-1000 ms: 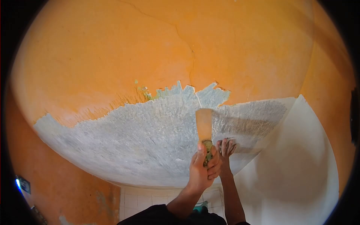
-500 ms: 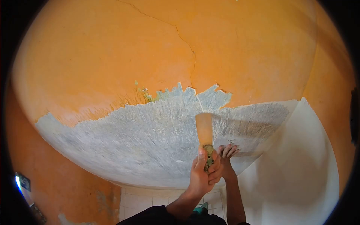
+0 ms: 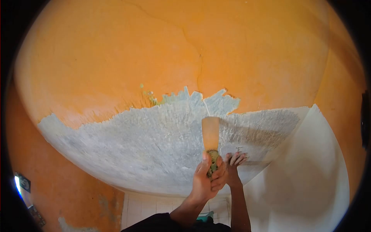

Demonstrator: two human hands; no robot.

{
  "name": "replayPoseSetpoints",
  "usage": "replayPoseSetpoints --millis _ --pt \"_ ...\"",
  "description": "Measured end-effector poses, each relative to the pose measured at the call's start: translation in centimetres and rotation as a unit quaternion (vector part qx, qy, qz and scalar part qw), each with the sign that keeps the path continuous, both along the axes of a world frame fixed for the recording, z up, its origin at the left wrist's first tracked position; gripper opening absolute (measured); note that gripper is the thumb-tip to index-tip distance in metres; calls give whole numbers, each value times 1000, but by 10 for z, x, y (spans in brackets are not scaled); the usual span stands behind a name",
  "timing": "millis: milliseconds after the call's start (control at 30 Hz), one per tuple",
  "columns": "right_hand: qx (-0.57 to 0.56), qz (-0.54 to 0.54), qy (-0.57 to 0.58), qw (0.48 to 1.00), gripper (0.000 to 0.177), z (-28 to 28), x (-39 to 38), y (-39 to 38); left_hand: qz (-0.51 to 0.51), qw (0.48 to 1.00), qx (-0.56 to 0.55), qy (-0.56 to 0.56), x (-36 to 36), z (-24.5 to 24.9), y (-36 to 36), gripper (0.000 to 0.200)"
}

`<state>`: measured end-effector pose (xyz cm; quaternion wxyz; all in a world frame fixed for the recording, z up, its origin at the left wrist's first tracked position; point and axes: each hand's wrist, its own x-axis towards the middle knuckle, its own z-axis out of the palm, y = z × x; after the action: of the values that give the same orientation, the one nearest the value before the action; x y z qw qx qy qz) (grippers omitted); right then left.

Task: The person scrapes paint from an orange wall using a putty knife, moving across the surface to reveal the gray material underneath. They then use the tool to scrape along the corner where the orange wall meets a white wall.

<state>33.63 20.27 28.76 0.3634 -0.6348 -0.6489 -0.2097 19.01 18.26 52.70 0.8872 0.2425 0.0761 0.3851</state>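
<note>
My left hand (image 3: 208, 178) is closed round the mottled handle (image 3: 213, 160) of a scraper, thumb along its left side. The scraper's wide blade (image 3: 210, 132) points up and lies over the grey, stripped part of the wall (image 3: 154, 135); whether its edge touches the wall is hard to tell. Just right of it, my right hand (image 3: 234, 164) rests against the grey surface with its fingers apart and holds nothing. Above the blade, orange paint (image 3: 154, 50) ends in a jagged edge, with a thin crack running up from it.
At the right is a smooth whitish wall surface (image 3: 301, 174). White tiles (image 3: 141, 207) and a green object (image 3: 205, 217) show at the bottom. A dark object (image 3: 24, 183) is at the lower left, beside the side wall with patches of worn paint.
My left hand and the scraper handle have shifted slightly left, while the blade's tip stays in nearly the same place. My right hand has barely moved.
</note>
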Motion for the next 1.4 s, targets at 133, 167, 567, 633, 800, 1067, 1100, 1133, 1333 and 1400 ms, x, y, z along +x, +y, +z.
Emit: replayPoseSetpoints --millis 133,167,567,633,800,1067,1100,1133,1333,1400 --pt "-23 7 31 999 85 0 -5 -1 -43 997 50 -35 1 24 10 48" --pt "-38 24 65 997 84 7 0 0 -32 998 39 -36 1 17 7 48" --pt "14 -5 -12 1000 89 -7 6 11 -82 992 -29 -90 -11 13 -2 48" --pt "-1 -31 -30 999 90 -7 4 10 -52 997 -4 -51 -12 13 -1 49" --pt "16 -42 -26 999 86 7 1 17 -56 997 17 -46 -11 9 0 49" --pt "6 -13 11 1000 88 4 -1 9 -57 997 38 -21 -11 2 17 48" --pt "1 -15 10 1000 89 1 -3 11 -55 997 42 -18 -13 -2 18 48" --pt "-8 -16 6 1000 90 -4 -2 9 -53 998 43 -19 -14 -9 17 48" --pt "-10 -16 16 1000 92 -5 3 14 -57 997 41 -26 -4 3 21 46" --pt "-26 -5 21 999 90 -3 1 6 -45 998 32 -21 -12 -12 19 46"
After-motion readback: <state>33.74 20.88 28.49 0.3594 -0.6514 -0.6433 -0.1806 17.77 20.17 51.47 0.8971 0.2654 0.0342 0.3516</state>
